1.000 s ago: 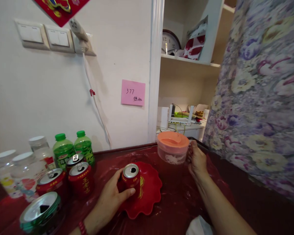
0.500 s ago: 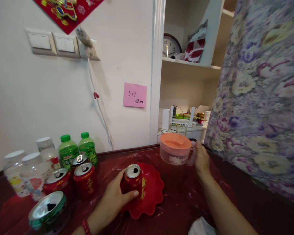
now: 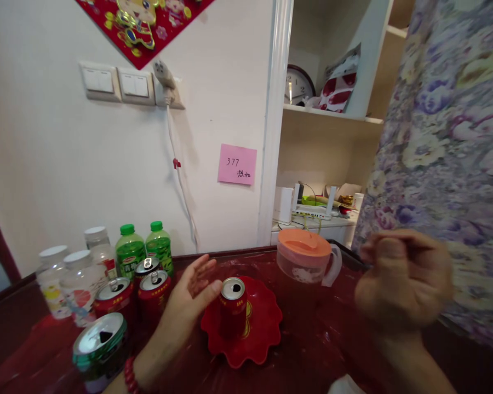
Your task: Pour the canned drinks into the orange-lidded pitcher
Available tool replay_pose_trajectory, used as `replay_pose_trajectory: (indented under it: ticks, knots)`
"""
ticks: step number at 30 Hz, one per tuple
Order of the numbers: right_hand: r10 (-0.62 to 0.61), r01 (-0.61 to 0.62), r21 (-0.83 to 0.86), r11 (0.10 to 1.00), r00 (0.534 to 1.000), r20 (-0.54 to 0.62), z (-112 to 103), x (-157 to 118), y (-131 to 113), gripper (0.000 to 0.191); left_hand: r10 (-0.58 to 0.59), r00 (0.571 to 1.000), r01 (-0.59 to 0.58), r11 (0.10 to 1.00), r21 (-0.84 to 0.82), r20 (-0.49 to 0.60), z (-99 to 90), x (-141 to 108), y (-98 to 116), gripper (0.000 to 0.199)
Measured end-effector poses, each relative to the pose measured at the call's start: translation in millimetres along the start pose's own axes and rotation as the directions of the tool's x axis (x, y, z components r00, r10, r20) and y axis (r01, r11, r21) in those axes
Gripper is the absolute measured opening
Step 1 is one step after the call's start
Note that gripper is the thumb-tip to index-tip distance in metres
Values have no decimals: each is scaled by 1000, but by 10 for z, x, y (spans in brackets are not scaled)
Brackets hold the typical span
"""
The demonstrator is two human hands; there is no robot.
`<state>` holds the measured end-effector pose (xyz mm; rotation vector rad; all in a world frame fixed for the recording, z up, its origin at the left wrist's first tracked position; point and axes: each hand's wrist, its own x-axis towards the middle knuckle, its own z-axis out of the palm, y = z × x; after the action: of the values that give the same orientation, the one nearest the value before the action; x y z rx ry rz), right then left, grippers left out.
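My left hand (image 3: pixel 195 295) is open, its thumb tip close to the left rim of a red drink can (image 3: pixel 233 309). That opened can stands upright on a red scalloped plate (image 3: pixel 269 339). On the right, my right hand (image 3: pixel 405 279) is raised, with its fingers curled in and nothing visible in them. Left of it, apart from the hand, a clear pitcher (image 3: pixel 302 268) with an orange lid (image 3: pixel 304 243) stands on the table, its handle pointing right.
Left of my left arm are two more red cans (image 3: pixel 154 295), a dark can behind them, a green can (image 3: pixel 98 350), green-capped bottles (image 3: pixel 130 249) and several white-lidded clear bottles (image 3: pixel 80 284). A white item (image 3: pixel 345 386) lies at the bottom edge. A flowered curtain (image 3: pixel 439 164) hangs right.
My left hand has let go of the red can and opened beside it. My right hand has left the pitcher's handle and risen to the right. The view has shifted left.
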<state>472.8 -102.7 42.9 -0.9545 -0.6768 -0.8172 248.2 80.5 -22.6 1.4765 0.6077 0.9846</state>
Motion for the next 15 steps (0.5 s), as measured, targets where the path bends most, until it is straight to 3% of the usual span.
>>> replay_pose_trajectory:
  ticks: [1,2,3,5,7,10,12,15]
  knots:
    - [-48,42,36,998,985,165,57,-80,-159,16,14,999,-16,998,-53,-49,7,-26,102,79]
    - [-20,5,37,999,914,406,115,-168,-287,11,28,995,-37,994,-103,-95,12,-55,205,72]
    - [21,-34,10,999,804,594,173,-258,-379,14,42,989,-62,987,-147,-140,14,-85,308,66]
    - [127,-74,-104,992,520,844,285,-423,-458,12,66,971,-118,967,-224,-228,5,-147,508,54]
    - [241,-33,-242,970,310,920,383,-562,-427,25,84,949,-179,937,-301,-304,-22,-206,692,43]
    - [362,51,-370,927,125,924,491,-734,-294,76,111,925,-264,875,-407,-362,-87,-294,921,31]
    - [425,81,-427,901,34,904,541,-841,-207,100,133,923,-302,832,-465,-362,-132,-349,1034,27]
    - [502,96,-498,862,-11,865,600,-993,-125,116,156,920,-339,779,-528,-359,-192,-408,1136,24]
